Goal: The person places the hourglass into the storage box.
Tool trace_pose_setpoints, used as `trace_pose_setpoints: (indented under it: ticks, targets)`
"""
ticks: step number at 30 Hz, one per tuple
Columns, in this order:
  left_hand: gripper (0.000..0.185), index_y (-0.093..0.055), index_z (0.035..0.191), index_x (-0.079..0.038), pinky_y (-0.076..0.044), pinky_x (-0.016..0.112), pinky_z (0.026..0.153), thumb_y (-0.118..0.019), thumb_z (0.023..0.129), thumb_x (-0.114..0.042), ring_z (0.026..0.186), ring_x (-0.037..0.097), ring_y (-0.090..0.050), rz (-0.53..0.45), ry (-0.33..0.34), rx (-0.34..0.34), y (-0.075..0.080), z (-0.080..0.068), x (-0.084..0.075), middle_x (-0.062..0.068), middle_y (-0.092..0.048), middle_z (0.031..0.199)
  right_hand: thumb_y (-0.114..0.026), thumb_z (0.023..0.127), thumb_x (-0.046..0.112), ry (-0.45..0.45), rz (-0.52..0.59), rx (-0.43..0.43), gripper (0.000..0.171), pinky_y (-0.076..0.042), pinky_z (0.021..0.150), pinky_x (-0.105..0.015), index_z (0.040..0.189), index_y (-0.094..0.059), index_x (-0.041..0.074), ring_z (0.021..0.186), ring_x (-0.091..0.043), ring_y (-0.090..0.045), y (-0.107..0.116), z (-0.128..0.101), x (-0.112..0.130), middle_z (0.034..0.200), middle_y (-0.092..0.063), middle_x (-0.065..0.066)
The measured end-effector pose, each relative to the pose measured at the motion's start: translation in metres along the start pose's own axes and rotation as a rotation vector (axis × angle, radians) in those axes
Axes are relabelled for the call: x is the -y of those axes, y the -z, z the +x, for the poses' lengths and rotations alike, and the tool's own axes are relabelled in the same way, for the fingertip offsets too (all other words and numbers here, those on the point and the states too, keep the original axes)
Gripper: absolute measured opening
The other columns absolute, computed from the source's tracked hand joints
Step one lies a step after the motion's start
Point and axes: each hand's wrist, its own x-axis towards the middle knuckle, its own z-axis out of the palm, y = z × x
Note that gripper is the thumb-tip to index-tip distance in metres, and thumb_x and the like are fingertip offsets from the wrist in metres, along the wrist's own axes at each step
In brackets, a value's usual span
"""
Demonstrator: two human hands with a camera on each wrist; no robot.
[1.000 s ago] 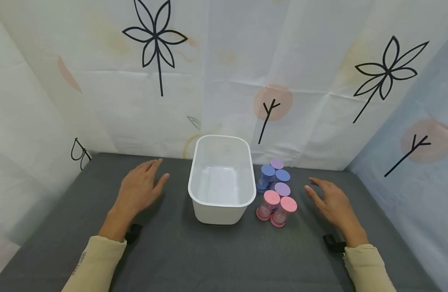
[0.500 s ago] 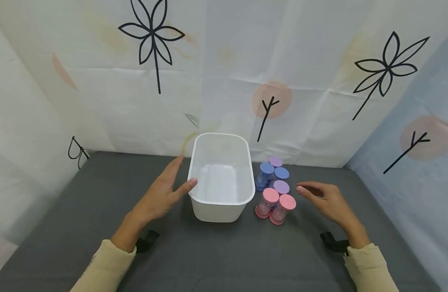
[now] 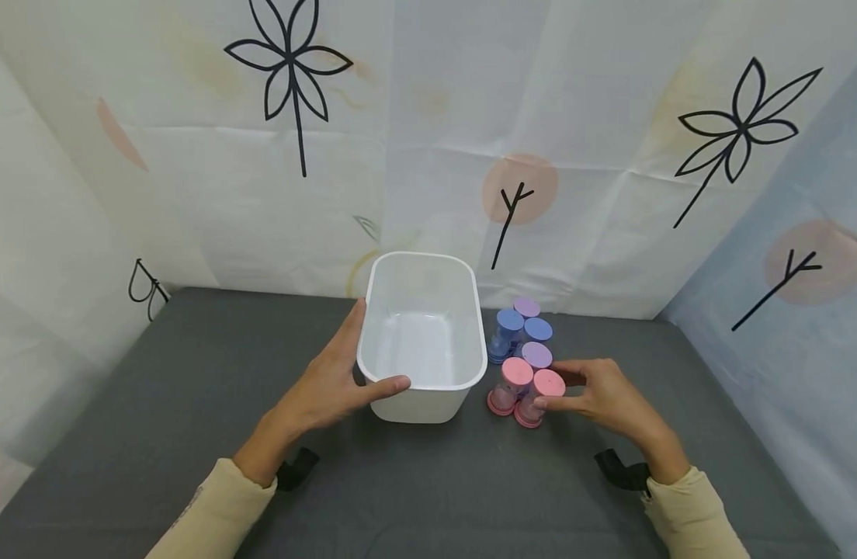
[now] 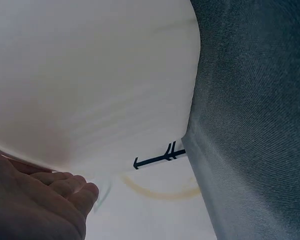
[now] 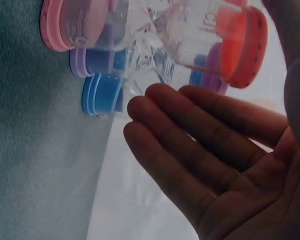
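Right hand (image 3: 606, 400) is at the near pink jar (image 3: 540, 397) — thumb at its lid, fingers curled round the far side; the wrist view shows the clear body lying between thumb and fingers (image 5: 205, 130), closing on it, though firm contact cannot be confirmed. The jar stands on the grey mat (image 3: 191, 388), touching a second pink jar (image 3: 510, 385), with purple (image 3: 536, 355) and blue jars (image 3: 510, 330) packed close behind — these crowd the fingers' far side. Left hand (image 3: 334, 384) grips the white tub (image 3: 463, 310) at its near-left rim: thumb over the edge, fingers along the outer wall. Tub sits just left of the jars.
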Motion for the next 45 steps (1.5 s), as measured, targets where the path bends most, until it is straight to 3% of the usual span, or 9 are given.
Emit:
trace_pose_setpoints:
  ticks: [10,16,27,32,38,45]
  targets:
    - [0.121,0.004,0.164,-0.030,-0.038,0.063,0.103,-0.081,0.081,-0.055,0.144,0.024,-0.032,0.030,0.001,0.008,-0.001,0.000,0.002,-0.005,-0.008,0.168,-0.086,0.081,0.040,0.040,-0.013,0.014,0.040,-0.058,0.080,-0.042,0.108,-0.079,0.010,0.090,-0.013,-0.070,-0.002,-0.001,0.005,0.098,-0.075,0.005]
    - [0.122,0.004,0.164,-0.031,-0.040,0.061,0.101,-0.081,0.081,-0.055,0.140,0.024,-0.036,0.019,-0.006,0.014,-0.001,0.002,0.001,-0.005,-0.010,0.168,-0.089,0.079,0.034,0.077,0.012,-0.016,0.039,-0.058,0.078,-0.037,0.108,-0.080,0.009,0.089,-0.010,-0.071,0.003,-0.006,0.008,0.099,-0.076,0.003]
    - [0.122,0.003,0.164,-0.032,-0.041,0.057,0.101,-0.081,0.080,-0.057,0.137,0.020,-0.039,-0.008,-0.008,0.007,-0.004,0.001,0.000,-0.008,-0.011,0.167,-0.092,0.076,0.018,0.112,0.031,-0.180,0.038,-0.054,0.074,-0.020,0.109,-0.079,0.004,0.089,-0.008,-0.071,0.032,-0.025,0.025,0.100,-0.076,-0.003]
    - [0.121,0.003,0.164,-0.032,-0.041,0.057,0.100,-0.082,0.080,-0.056,0.135,0.021,-0.040,-0.004,-0.012,0.005,-0.003,0.002,0.000,-0.007,-0.014,0.166,-0.090,0.075,0.006,0.157,0.079,-0.245,0.037,-0.055,0.071,-0.019,0.110,-0.077,0.004,0.088,-0.004,-0.070,0.043,-0.027,0.035,0.099,-0.075,0.002]
    - [0.121,0.003,0.164,-0.030,-0.040,0.057,0.102,-0.081,0.081,-0.056,0.137,0.022,-0.038,0.005,-0.004,0.007,-0.002,0.000,0.001,-0.006,-0.013,0.167,-0.089,0.075,0.001,0.191,0.078,-0.298,0.038,-0.053,0.070,-0.017,0.110,-0.076,0.001,0.088,-0.001,-0.069,0.059,-0.019,0.054,0.097,-0.074,0.009]
    - [0.121,0.004,0.164,-0.028,-0.038,0.060,0.103,-0.081,0.081,-0.055,0.141,0.023,-0.035,0.011,0.005,0.011,-0.001,0.000,0.001,-0.005,-0.009,0.168,-0.087,0.078,0.003,0.227,0.116,-0.316,0.034,-0.051,0.070,-0.015,0.111,-0.077,0.001,0.085,-0.003,-0.070,0.081,0.011,0.092,0.095,-0.074,0.010]
